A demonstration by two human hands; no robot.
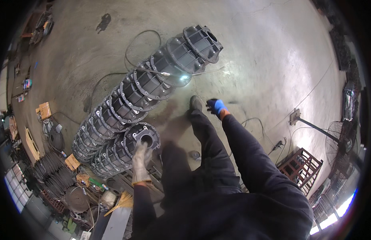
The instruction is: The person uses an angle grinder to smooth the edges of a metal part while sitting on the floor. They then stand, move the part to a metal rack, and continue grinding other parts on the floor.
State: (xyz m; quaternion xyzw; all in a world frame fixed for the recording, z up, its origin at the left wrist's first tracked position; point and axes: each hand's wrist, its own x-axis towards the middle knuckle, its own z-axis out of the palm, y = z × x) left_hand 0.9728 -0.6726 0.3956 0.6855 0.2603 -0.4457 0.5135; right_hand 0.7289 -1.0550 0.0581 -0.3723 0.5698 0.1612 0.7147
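My left hand [141,163], in a pale work glove, is closed at the round opening of a dark grey metal housing [131,134], with its fingers at the opening's rim. This housing is at the near end of a short row. Beside it, a longer row of similar ribbed housings [133,94] runs diagonally toward the far middle. My right hand [216,106], in a blue and black glove, hangs over the floor to the right of the rows. Its fingers look loosely apart, and nothing shows in them.
A slim cabled tool [153,72] lies across the long row, beside a bright light [184,77]. Black cable [127,44] loops over the floor. A fan [337,138] and a reddish-brown metal rack [300,166] stand right. Stacked dark rings [53,172] and a yellow broom [122,201] lie left.
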